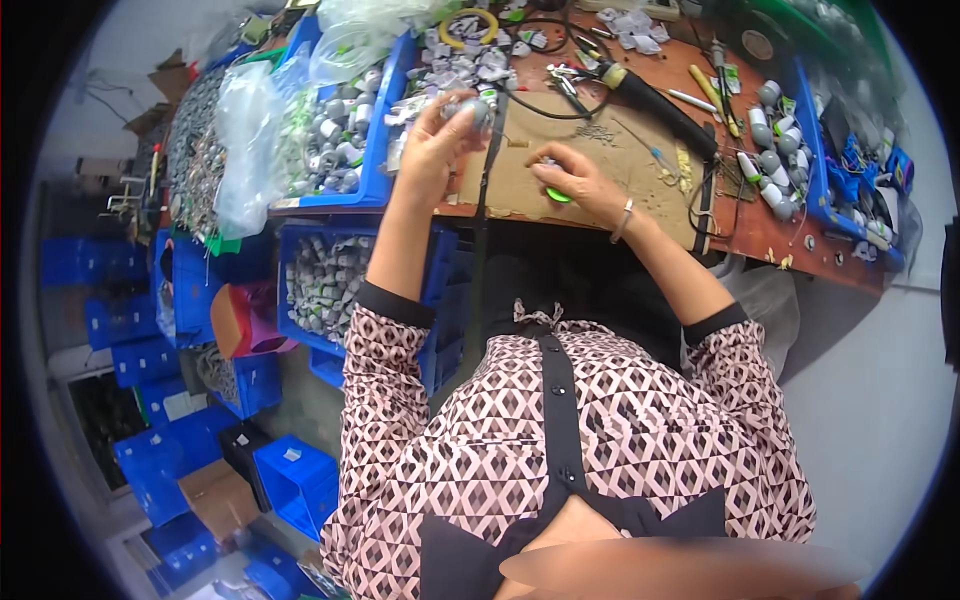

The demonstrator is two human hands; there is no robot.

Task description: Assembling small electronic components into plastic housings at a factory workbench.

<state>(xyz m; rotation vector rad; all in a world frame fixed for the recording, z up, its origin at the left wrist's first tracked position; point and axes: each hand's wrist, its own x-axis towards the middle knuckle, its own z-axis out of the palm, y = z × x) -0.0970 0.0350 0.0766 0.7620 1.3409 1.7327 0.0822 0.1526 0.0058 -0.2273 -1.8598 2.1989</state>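
The left hand (432,140) grips a small grey, rounded plastic part (468,110) above the brown cardboard mat (590,150) on the worktop; it looks light, stiff and smooth, best pinched at its sides. The right hand (580,180) presses closed fingers on a flat green disc (556,193).

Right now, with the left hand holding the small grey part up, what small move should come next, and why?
Probably lower the left hand so the small grey part comes onto the cardboard mat. The part is lifted above the mat's left edge, while the right hand rests on the mat over a green piece, apart from it.
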